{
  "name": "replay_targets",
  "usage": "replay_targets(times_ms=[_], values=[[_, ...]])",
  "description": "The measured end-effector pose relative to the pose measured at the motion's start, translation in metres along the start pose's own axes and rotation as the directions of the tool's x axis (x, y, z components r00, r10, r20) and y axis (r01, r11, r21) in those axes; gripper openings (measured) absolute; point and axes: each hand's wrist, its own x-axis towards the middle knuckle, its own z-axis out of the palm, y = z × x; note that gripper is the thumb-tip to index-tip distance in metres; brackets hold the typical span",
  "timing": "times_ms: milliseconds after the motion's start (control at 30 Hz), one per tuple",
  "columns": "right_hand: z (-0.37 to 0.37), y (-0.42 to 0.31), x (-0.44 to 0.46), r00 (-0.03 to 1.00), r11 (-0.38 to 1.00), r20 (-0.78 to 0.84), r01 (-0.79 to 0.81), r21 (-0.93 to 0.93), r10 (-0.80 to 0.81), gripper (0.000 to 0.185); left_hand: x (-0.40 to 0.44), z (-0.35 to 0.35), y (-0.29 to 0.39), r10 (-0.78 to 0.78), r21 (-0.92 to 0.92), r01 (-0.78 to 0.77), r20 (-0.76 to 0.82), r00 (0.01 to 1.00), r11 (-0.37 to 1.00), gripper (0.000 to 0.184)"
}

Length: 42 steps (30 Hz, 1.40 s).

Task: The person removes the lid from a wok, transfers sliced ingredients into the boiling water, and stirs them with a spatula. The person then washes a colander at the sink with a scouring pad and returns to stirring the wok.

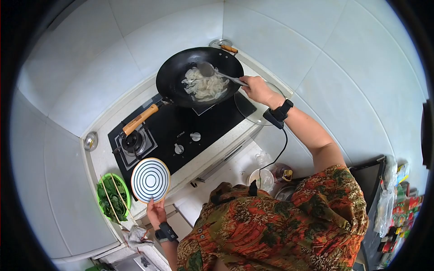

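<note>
A black wok (174, 67) with a wooden handle stands on the back right part of the black gas stove, holding pale sliced food (205, 86). My right hand (261, 91) is closed around the handle of a metal ladle (233, 79), whose bowl touches the food in the wok. Low on the left, my left hand (156, 212) grips the lower edge of a white plate (150, 179) with blue rings. The plate is over the stove's front left corner, with its ringed face towards the camera.
Left of the plate, a green basket (128, 201) holds leafy greens, with chopsticks across it. A free burner (134, 142) lies under the wok's handle (140, 119). A glass lid (253, 106) is right of the wok. A small metal bowl (90, 141) sits by the left wall.
</note>
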Motion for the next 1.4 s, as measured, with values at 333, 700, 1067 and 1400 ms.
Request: replay_targets(times_ms=[333, 700, 1067, 1400], values=[[-0.012, 0.024, -0.012, 0.965, 0.966, -0.075, -0.256, -0.044, 0.252, 0.025, 0.002, -0.004, -0.003, 0.001, 0.008, 0.0, -0.092, 0.996, 1.0, 0.033], [0.006, -0.001, -0.02, 0.795, 0.415, 0.427, -0.595, 0.688, 0.43, 0.027, 0.008, -0.013, 0.004, 0.152, 0.514, -0.018, -0.22, 0.964, 0.857, 0.043], [-0.016, -0.041, -0.024, 0.973, 0.859, 0.173, -0.217, 0.464, 0.153, 0.035, -0.007, 0.004, 0.003, 0.178, 0.361, -0.072, -0.268, 0.947, 0.93, 0.035], [0.018, -0.017, -0.021, 0.995, 0.988, 0.089, 0.019, 0.156, -0.033, 0.036, -0.019, 0.01, 0.006, 0.214, 0.329, -0.103, -0.322, 0.922, 0.939, 0.028]])
